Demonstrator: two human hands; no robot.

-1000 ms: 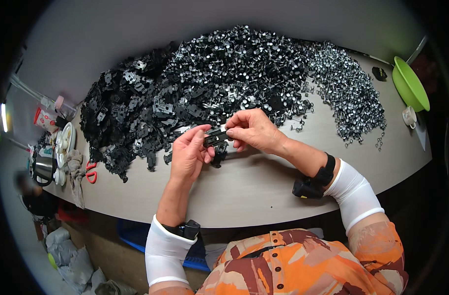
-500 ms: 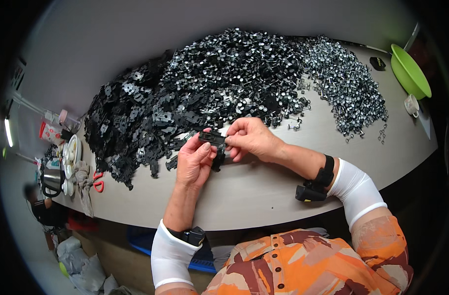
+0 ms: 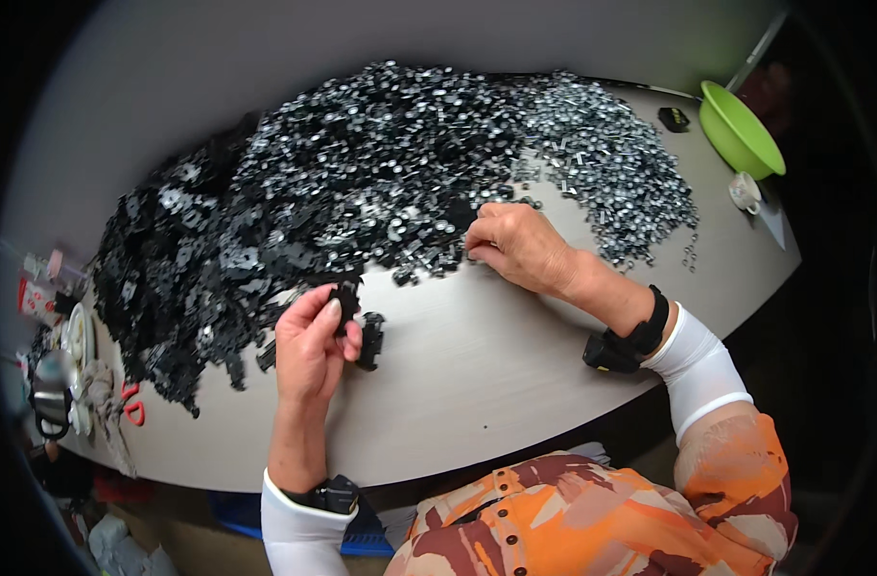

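Observation:
My left hand (image 3: 309, 341) pinches a black plastic part (image 3: 346, 300), tilted upright between thumb and fingers. Just beside these fingers, another black plastic part (image 3: 370, 342) lies on the table. My right hand (image 3: 525, 248) is at the near edge of a heap of small metal pins with round heads (image 3: 381, 154). Its fingers are curled together, and whatever they hold is hidden. A big pile of flat black plastic parts (image 3: 179, 259) spreads on the left, running into the pin heap.
Loose shiny metal pieces (image 3: 616, 163) lie at the right. Beyond them are a green basin (image 3: 741, 132), a white cup (image 3: 745, 193) and a small black object (image 3: 674, 119). Red-handled scissors (image 3: 132, 405), a cloth (image 3: 105, 408), plates (image 3: 82, 331) and a kettle (image 3: 52, 401) crowd the left end.
My right hand has left the part in my left hand and moved to the pin heap. The left hand has turned the black part. The whole view has shifted.

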